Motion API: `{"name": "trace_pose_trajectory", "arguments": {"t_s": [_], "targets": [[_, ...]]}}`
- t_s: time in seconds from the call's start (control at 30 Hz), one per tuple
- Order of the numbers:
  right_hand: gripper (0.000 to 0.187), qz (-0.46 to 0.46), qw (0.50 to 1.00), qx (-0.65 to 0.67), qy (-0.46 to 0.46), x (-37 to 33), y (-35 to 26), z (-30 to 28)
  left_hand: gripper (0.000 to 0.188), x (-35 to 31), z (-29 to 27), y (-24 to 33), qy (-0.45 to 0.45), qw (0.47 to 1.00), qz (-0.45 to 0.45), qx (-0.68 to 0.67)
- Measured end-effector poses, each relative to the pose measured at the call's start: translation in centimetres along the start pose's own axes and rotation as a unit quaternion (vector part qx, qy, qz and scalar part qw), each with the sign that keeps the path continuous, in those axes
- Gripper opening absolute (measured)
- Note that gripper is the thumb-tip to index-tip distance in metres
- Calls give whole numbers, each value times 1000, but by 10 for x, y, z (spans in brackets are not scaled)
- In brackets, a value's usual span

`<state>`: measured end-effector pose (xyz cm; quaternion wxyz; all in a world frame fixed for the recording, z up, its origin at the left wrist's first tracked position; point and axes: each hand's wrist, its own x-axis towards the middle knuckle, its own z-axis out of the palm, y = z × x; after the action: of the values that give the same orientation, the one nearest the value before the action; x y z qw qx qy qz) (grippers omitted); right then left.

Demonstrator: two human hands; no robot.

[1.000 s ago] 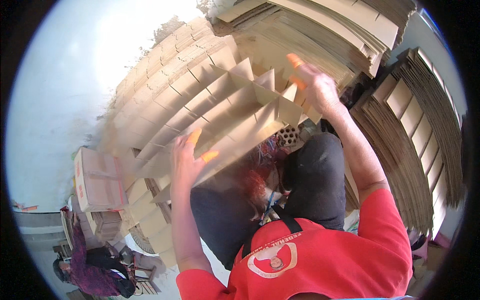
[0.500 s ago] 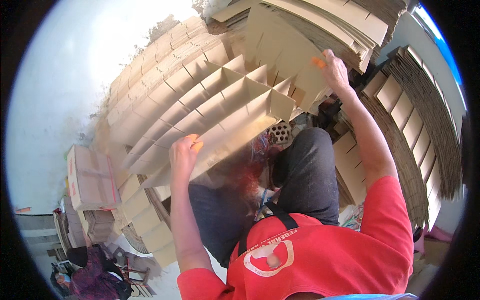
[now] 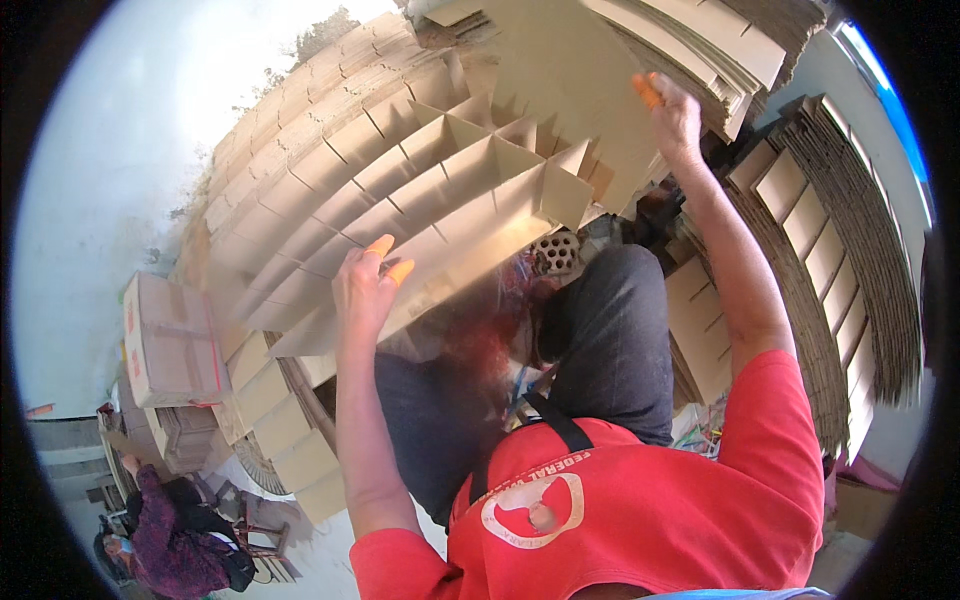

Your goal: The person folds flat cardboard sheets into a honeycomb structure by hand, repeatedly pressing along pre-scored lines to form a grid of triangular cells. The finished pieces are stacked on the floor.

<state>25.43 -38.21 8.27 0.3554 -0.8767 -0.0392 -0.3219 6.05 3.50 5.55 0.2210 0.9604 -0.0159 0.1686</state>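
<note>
A cardboard divider grid (image 3: 440, 200) of interlocked slotted strips stands in front of me, open cells facing up. My left hand (image 3: 364, 290), with orange covers on thumb and forefinger, is at the grid's near side, those two fingertips apart beside the nearest long strip. My right hand (image 3: 675, 120), also with orange-covered fingertips, is farther off to the right. Its fingers are closed at the right edge of a wide cardboard sheet (image 3: 570, 90), which slants up behind the grid's right end. The grip itself is small and partly hidden.
Stacked slotted cardboard (image 3: 830, 230) rises at the right, with another stack (image 3: 700, 50) at the far right. A perforated brick (image 3: 556, 254) lies beyond my knees. At the left are a taped carton (image 3: 172, 340) and, lower down, another person (image 3: 185, 530) in dark clothing.
My left hand has shifted slightly away from me and its fingertips have parted. The right hand has moved slightly away; the sheet beside it has shifted. The other person has moved an arm.
</note>
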Motion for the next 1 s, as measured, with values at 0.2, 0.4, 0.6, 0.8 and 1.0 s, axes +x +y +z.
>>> {"name": "trace_pose_trajectory", "arguments": {"t_s": [0.2, 0.4, 0.6, 0.8, 1.0], "targets": [[33, -149, 984, 41, -90, 13, -96, -61, 27, 0, 9, 3, 1, 1000, 7, -26], [49, -201, 939, 150, -236, -17, -147, -55, 16, 3, 20, -3, 10, 996, 8, -84], [55, -180, 921, 150, -310, -32, -144, -31, 16, 1, 20, 1, 10, 996, 12, -89], [57, -115, 922, 146, -338, -29, -158, -33, 17, 1, 24, -3, 14, 997, -1, -74], [62, -169, 908, 111, -368, -33, -140, -8, 20, 6, 23, -3, 5, 998, 6, -63]]}}
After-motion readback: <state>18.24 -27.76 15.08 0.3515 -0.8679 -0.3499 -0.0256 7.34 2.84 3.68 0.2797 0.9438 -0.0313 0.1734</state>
